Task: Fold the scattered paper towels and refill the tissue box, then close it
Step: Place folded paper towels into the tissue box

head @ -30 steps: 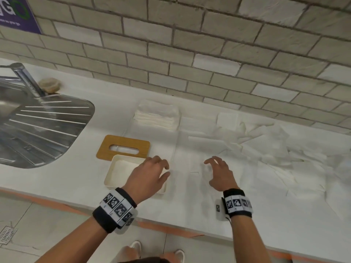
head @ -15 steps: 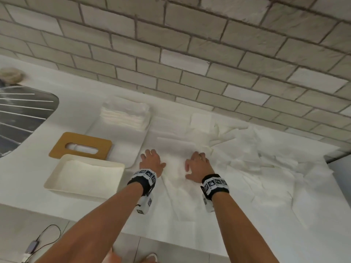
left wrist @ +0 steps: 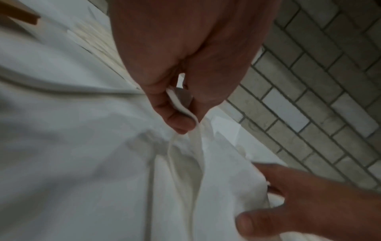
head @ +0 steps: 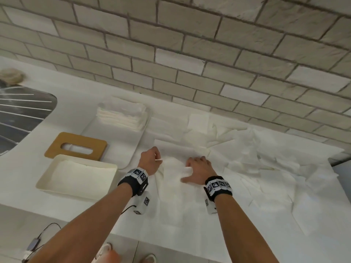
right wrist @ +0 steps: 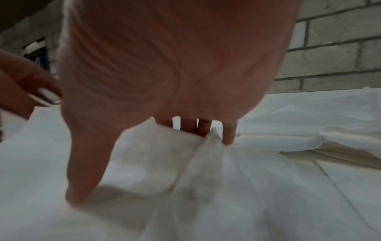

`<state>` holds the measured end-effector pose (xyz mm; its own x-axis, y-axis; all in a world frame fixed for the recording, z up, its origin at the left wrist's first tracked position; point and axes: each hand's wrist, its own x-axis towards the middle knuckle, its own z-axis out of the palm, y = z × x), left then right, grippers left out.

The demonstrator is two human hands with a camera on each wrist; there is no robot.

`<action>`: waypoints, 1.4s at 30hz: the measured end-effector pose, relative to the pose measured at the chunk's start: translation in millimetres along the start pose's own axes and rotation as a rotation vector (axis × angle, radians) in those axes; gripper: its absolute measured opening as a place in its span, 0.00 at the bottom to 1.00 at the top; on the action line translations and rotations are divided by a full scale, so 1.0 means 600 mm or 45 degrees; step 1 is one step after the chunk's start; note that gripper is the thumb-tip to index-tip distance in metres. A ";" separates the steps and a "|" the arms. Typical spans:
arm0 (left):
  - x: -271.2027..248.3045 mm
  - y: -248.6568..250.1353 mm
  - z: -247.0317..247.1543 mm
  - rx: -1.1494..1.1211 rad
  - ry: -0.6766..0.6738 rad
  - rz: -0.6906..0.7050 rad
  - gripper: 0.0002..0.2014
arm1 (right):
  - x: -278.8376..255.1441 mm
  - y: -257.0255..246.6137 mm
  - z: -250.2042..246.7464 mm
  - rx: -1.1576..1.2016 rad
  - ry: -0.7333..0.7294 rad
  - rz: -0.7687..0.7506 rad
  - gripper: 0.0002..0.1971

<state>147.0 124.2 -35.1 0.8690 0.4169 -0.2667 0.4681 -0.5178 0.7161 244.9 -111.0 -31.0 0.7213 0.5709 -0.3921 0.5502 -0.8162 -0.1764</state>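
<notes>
A white paper towel [head: 171, 184] lies on the counter in front of me, bunched into a ridge between my hands. My left hand [head: 158, 158] pinches its left edge between thumb and fingers, seen close in the left wrist view [left wrist: 186, 119]. My right hand [head: 187, 173] grips the towel's right side, thumb spread and fingers curled into the folds [right wrist: 156, 154]. The cream tissue box [head: 72, 190] stands open at the left with white paper inside. Its wooden slotted lid [head: 55, 147] lies flat behind it. Folded towels [head: 121, 116] are stacked on a white tray [head: 133, 149].
Several loose, crumpled paper towels [head: 266, 168] cover the counter to the right. A steel sink drainboard [head: 19, 114] is at the far left. The brick wall [head: 190, 54] runs along the back. The counter's front edge is just below my wrists.
Both hands went from lying flat on the towel to gripping it. The towel has puckered up between them. My view has shifted right, away from the sink.
</notes>
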 end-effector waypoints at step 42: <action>-0.204 -0.353 -0.469 -0.055 0.166 0.256 0.14 | -0.001 -0.607 0.005 0.465 -0.042 0.023 0.22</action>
<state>-103.9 393.1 27.4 0.9146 0.4032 -0.0321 0.2779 -0.5688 0.7741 42.9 185.4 30.8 0.7121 0.5580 -0.4260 0.3466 -0.8072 -0.4779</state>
